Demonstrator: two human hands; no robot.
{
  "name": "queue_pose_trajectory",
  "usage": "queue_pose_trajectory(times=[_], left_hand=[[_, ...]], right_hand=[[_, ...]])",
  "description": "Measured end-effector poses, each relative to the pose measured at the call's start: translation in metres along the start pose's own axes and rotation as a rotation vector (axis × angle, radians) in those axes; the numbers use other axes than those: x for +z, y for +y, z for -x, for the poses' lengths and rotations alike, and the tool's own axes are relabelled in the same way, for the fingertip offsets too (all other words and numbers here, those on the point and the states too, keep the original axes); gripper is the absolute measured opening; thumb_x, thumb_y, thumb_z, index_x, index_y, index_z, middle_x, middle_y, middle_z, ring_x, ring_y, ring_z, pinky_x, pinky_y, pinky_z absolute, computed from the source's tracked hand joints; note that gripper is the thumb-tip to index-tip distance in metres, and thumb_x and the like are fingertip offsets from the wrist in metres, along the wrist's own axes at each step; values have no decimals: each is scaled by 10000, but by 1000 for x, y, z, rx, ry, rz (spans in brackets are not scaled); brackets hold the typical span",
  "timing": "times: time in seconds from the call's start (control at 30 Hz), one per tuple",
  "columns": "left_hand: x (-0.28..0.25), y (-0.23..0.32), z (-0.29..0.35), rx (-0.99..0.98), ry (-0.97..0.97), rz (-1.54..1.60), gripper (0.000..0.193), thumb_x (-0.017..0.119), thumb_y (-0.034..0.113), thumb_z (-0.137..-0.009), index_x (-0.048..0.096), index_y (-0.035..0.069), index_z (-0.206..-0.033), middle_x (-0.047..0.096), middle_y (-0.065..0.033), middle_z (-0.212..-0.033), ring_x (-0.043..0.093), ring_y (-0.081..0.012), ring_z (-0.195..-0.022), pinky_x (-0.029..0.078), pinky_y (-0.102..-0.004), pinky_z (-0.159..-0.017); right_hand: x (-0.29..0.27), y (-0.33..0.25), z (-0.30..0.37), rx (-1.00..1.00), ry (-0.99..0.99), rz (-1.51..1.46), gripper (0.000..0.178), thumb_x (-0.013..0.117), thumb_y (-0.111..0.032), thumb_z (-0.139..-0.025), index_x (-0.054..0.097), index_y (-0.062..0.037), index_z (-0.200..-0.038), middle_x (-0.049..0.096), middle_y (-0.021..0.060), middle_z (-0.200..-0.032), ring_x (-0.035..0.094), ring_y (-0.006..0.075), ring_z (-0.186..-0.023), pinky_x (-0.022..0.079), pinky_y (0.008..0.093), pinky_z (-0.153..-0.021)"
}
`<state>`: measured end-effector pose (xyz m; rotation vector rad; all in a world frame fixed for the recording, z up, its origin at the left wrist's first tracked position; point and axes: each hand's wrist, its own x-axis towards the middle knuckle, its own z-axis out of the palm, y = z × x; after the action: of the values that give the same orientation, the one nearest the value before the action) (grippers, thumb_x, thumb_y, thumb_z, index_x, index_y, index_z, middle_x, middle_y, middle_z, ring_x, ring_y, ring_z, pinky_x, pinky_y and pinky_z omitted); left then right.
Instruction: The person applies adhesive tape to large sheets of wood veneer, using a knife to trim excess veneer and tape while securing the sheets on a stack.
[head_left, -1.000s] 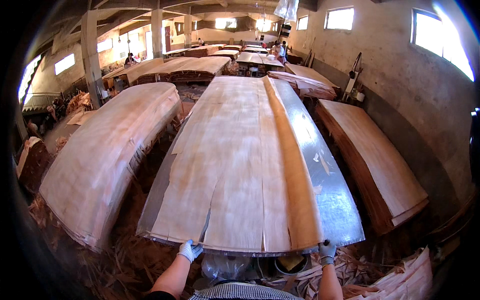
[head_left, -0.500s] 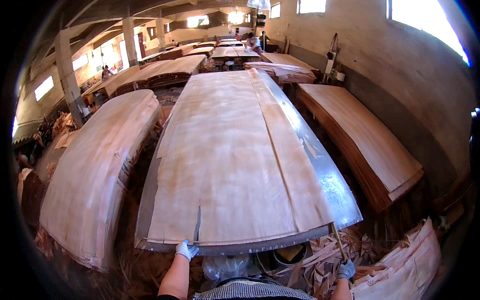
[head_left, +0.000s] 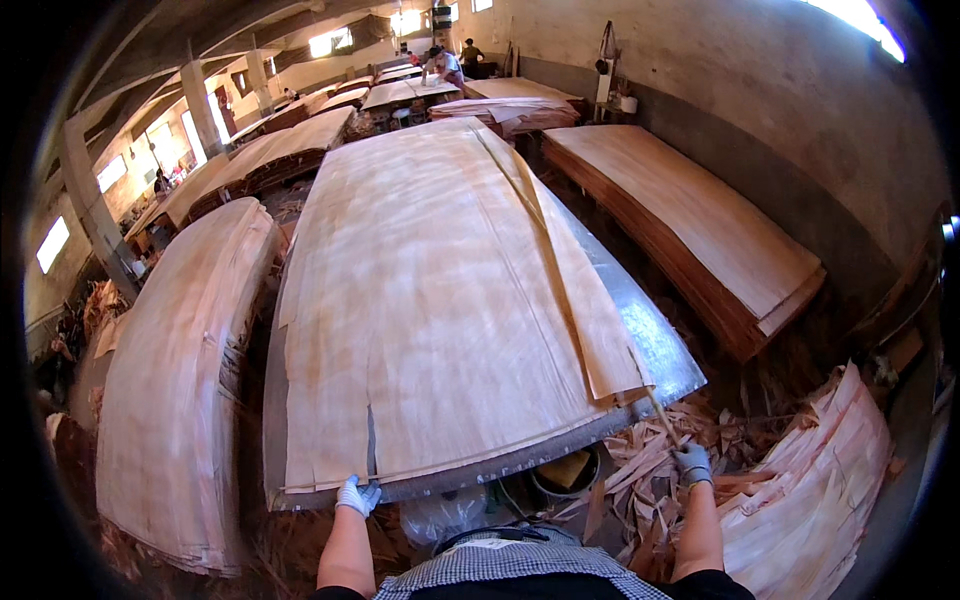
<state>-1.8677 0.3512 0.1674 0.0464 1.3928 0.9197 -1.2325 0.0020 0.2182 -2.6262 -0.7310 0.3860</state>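
Note:
A large sheet of pale wood veneer (head_left: pixel 420 300) lies on a dark, shiny-edged tabletop (head_left: pixel 665 350). My left hand (head_left: pixel 358 494), in a white glove, grips the sheet's near edge close to a narrow slit; its fingertips are partly hidden. A long veneer strip (head_left: pixel 570 290) lies along the sheet's right side, its inner edge raised and casting a shadow. In my gloved right hand (head_left: pixel 692 464), closed around it, is a thin wooden stick (head_left: pixel 664 418). The stick's far end meets the strip's near right corner; whether it is under the strip, I cannot tell.
Veneer stacks stand to the left (head_left: pixel 180 380) and right (head_left: pixel 690 210). Torn scraps (head_left: pixel 645 480) and curled sheets (head_left: pixel 810 490) lie at the lower right. A dark bucket (head_left: pixel 565 475) sits below the table's near edge. Another person (head_left: pixel 446 66) works at a far table.
The strip's near end has shifted left and its inner edge has risen, widening the shadowed gap. My right hand still holds the stick. The whole view has turned slightly.

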Motion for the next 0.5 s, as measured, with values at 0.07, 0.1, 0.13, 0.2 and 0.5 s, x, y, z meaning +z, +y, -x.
queue_pose_trajectory(times=[0.07, 0.1, 0.13, 0.2, 0.5], left_hand=[[-9, -1, 0, -10, -10, 17, 309, 500, 318, -850, 451, 43, -982, 524, -121, -907, 566, -290, -886, 466, -494, -758], [-7, -2, 0, -20, -20, 33, 314, 502, 322, -850, 452, 39, -978, 519, -115, -893, 563, -290, -888, 468, -494, -756], [-4, -2, 1, -30, -29, 52, 320, 504, 325, -849, 452, 35, -974, 513, -110, -879, 561, -291, -891, 469, -494, -754], [3, -4, 3, -4, 11, 3, 325, 505, 334, -850, 458, 35, -970, 520, -110, -892, 557, -284, -902, 473, -483, -756], [-5, 10, -11, -82, -20, -70, 356, 550, 462, -812, 522, 134, -947, 613, -40, -845, 601, -204, -776, 489, -390, -699]], right_hand=[[-17, 40, 12, 201, 162, 225, 242, 602, -270, -711, 647, -99, -876, 622, 169, -868, 597, 343, -820, 478, 409, -711], [-25, 59, 22, 316, 166, 301, 230, 583, -272, -723, 639, -107, -873, 619, 167, -884, 596, 337, -835, 477, 425, -718], [-36, 68, 31, 343, 151, 330, 236, 585, -291, -727, 635, -107, -866, 621, 164, -868, 591, 345, -835, 473, 435, -699], [-42, 66, 49, 313, 167, 297, 236, 576, -297, -735, 630, -104, -859, 618, 168, -848, 584, 358, -821, 467, 443, -679], [59, -67, 131, -17, 186, -150, 268, 644, -278, -734, 630, -28, -826, 600, 191, -732, 604, 289, -639, 458, 339, -587]])
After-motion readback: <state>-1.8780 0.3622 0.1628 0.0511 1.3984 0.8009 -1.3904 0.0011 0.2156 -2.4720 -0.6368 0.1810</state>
